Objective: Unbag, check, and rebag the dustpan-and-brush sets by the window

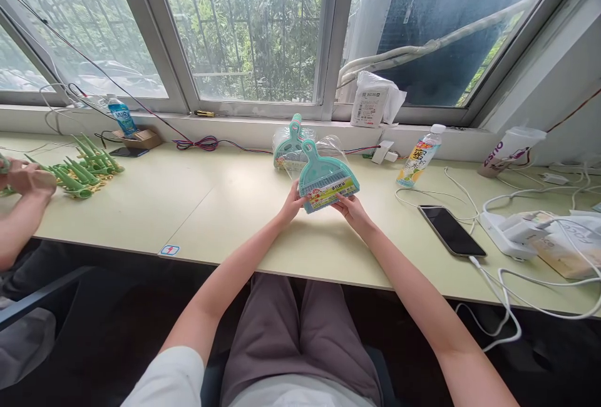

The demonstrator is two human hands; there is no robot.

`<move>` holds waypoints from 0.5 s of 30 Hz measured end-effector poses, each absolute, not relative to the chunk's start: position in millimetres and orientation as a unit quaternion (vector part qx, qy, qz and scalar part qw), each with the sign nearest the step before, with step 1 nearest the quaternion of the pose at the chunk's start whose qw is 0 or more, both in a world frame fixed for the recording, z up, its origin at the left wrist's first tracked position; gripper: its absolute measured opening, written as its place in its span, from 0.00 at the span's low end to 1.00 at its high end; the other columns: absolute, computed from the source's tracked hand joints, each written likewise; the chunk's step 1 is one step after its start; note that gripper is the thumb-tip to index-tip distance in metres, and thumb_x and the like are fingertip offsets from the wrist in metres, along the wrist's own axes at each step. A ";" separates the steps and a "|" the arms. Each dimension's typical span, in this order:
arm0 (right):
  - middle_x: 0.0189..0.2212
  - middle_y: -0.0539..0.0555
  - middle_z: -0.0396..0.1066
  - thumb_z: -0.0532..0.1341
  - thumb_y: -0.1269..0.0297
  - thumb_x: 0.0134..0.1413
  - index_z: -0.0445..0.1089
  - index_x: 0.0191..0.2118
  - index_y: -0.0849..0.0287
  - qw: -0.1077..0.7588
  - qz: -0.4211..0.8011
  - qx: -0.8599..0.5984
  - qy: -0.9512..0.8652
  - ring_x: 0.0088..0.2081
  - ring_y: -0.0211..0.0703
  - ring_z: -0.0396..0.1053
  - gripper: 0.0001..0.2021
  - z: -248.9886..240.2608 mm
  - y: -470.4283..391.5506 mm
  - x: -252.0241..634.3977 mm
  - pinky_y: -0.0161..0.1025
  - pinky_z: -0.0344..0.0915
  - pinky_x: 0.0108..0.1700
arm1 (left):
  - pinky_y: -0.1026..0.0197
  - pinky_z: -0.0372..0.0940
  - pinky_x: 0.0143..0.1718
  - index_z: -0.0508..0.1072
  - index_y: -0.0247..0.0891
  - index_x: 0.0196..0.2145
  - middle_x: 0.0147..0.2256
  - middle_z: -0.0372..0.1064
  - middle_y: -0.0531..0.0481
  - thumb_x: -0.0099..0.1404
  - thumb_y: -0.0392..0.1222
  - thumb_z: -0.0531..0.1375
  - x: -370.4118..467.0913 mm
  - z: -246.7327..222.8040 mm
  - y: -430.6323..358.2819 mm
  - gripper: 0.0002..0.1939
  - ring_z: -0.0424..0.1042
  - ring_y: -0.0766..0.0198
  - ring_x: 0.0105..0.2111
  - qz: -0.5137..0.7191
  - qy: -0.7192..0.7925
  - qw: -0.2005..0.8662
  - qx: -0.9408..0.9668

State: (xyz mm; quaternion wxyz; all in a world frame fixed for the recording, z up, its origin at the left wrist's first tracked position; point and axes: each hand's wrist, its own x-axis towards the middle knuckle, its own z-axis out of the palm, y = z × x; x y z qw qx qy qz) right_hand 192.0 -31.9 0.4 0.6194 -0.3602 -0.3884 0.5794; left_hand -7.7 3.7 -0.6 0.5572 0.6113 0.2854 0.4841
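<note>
Between the fingers point(345, 202) of both hands, gripped at its lower corners, a green dustpan point(328, 176), forearms reaching over the surface point(225, 206).

Between the left hand point(292, 205) and right hand point(353, 211), the green dustpan point(328, 175) bears a label with Chinese characters too small to read surely. Right of the right hand, large purple letters on the cup point(509, 151) are unclear; the plastic bag point(575, 241) seems to read "Face". Left of the left hand, a table sticker point(169, 250) shows a red arrow-like sign.
</note>
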 end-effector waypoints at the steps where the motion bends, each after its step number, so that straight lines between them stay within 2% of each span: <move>1: 0.42 0.53 0.76 0.72 0.63 0.40 0.71 0.40 0.57 0.624 0.574 -0.367 -0.383 0.46 0.48 0.74 0.18 -0.1 -32.4 191.0 0.43 0.72 0.51 | 0.48 0.69 0.40 0.52 0.45 0.59 0.51 0.67 0.44 0.53 0.51 0.64 -8.3 0.3 2.7 0.40 0.68 0.46 0.50 0.477 0.287 0.558 0.615; 6: 0.39 0.54 0.77 0.72 0.66 0.39 0.72 0.37 0.60 0.648 0.550 -0.396 -0.348 0.44 0.47 0.75 0.16 -3.4 -34.3 189.9 0.43 0.74 0.49 | 0.51 0.69 0.40 0.51 0.44 0.59 0.53 0.64 0.41 0.55 0.51 0.65 -5.5 -2.3 -2.9 0.39 0.69 0.49 0.48 0.444 0.284 0.565 0.634; 15: 0.39 0.54 0.77 0.72 0.68 0.38 0.72 0.36 0.61 0.662 0.539 -0.405 -0.328 0.43 0.47 0.75 0.15 -5.5 -33.8 186.8 0.43 0.75 0.48 | 0.45 0.59 0.56 0.56 0.39 0.57 0.53 0.64 0.41 0.55 0.49 0.65 -1.0 -16.0 5.4 0.36 0.62 0.48 0.56 0.504 0.259 0.509 0.648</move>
